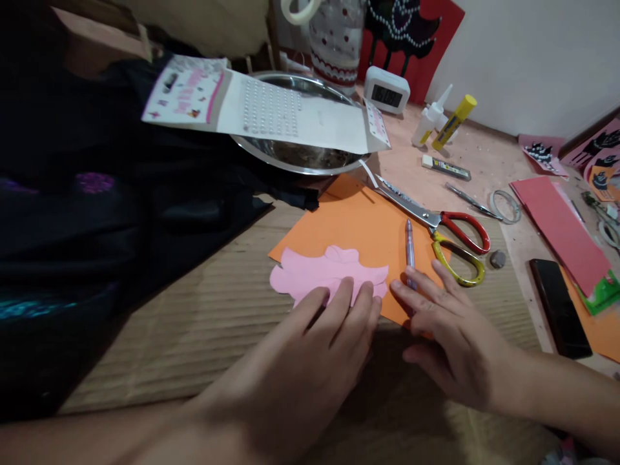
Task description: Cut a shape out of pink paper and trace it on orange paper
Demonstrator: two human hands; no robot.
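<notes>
A pink paper cutout [334,266] with scalloped edges lies on an orange sheet [339,213], reaching past it onto corrugated cardboard. The fingers of my left hand [320,349] rest on its near edge; the thumb is hidden. My right hand [455,329] is open, fingers apart, over the orange sheet's near right corner. Its fingertips are by the lower end of a purple pen [409,245]; whether they touch it I cannot tell. Scissors [426,216] with one red and one yellow handle lie open, partly on the orange sheet.
A steel bowl [271,161] stands behind, with a card of stick-on pearls [320,123] across it. Black fabric [145,226] covers the left. Farther back are a digital clock [386,90], a glue bottle [429,123] and a glue stick [454,123]. A phone [560,309] lies right.
</notes>
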